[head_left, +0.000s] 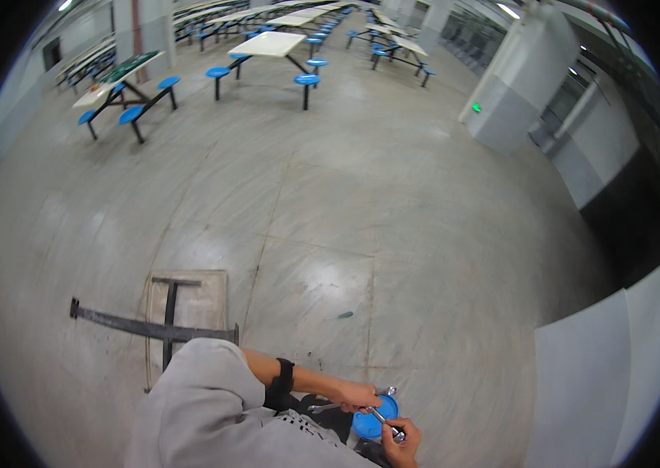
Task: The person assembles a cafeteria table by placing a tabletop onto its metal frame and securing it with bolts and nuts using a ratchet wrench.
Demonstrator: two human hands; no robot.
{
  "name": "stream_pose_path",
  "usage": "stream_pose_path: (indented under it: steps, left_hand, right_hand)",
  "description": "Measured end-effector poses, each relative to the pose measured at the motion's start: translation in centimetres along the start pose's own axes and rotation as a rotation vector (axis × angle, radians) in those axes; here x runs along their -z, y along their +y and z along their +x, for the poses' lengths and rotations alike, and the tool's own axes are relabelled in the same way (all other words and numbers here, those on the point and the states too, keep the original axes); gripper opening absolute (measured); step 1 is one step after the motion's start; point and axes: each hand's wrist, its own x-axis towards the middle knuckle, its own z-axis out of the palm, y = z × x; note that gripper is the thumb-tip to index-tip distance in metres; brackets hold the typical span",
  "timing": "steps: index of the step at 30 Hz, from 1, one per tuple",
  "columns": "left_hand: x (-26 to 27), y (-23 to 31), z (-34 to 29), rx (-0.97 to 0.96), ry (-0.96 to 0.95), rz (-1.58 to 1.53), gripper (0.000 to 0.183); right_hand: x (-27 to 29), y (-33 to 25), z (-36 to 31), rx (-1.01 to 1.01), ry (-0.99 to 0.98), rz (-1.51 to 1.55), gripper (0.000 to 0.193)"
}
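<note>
At the lower edge, my left hand [357, 396] is closed round a silver double-ended wrench [319, 408], whose ends stick out on both sides of the fist. Just right of it and nearer to me, my right hand [403, 446] pinches the near end of a second slim shiny tool [379, 416]. That tool runs between both hands and looks like a wrench; its exact kind is too small to make out. Under the hands is a round blue seat [363, 427], partly covered by them.
On the floor at left lies an upturned tabletop [209, 300] with a dark metal frame [115, 320] across it. A small dark object [345, 315] lies ahead. White tables [269, 44] with blue stools stand farther off. At right are a pillar [519, 86] and pale panels [583, 374].
</note>
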Motion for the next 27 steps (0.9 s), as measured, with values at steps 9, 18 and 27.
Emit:
stream_pose_path:
  steps: [9, 18, 27]
  left_hand:
    - [2.9, 4.6, 2.2, -0.171, 0.190, 0.262, 0.036]
    - [5.0, 8.7, -0.8, -0.178, 0.623, 0.092, 0.035]
    - [17.7, 10.3, -2.9, -0.320, 0.800, -0.357, 0.032]
  right_hand:
    - [4.5, 4.3, 9.5, 0.448, -0.118, 0.208, 0.011]
    - [5.0, 2.1, 19.8, 0.785, -0.332, 0.253, 0.013]
    - [0.6, -3.8, 35.4, 0.978, -0.483, 0.105, 0.014]
